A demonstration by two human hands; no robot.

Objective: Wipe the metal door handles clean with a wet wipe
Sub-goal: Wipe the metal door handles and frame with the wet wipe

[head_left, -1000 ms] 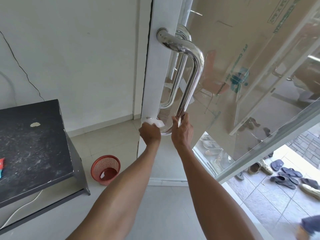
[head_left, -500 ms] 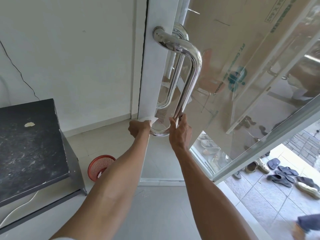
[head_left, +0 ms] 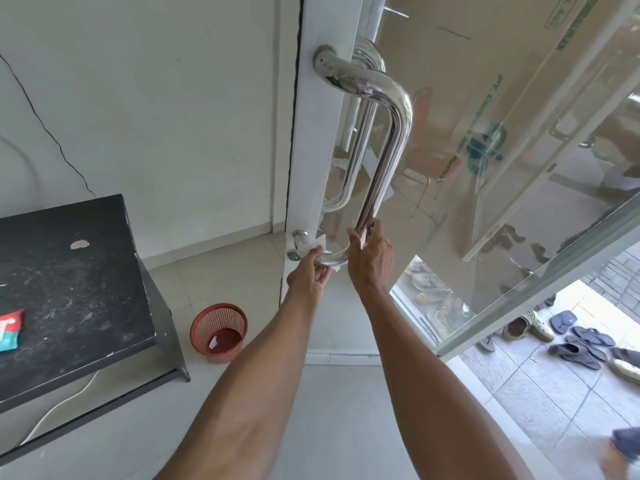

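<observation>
A polished metal pull handle [head_left: 388,161] runs down the white frame of a glass door [head_left: 502,140], and a second handle [head_left: 353,161] shows behind the glass. My left hand [head_left: 310,277] holds a white wet wipe [head_left: 317,245] against the handle's lower bend, close to where it meets the frame. My right hand [head_left: 370,258] grips the lower end of the vertical bar, just right of the wipe. A small keyhole cylinder [head_left: 294,255] sits on the frame beside my left hand.
A black table [head_left: 69,292] stands at the left with a red and teal packet [head_left: 10,329] on it. A red mesh bin [head_left: 219,331] sits on the floor by the door. Sandals [head_left: 581,341] lie outside on the tiles. A white cable [head_left: 59,407] runs under the table.
My left hand with the wipe has slid from the frame side down under the handle's lower bend. My right hand stays on the bar. The view has shifted slightly.
</observation>
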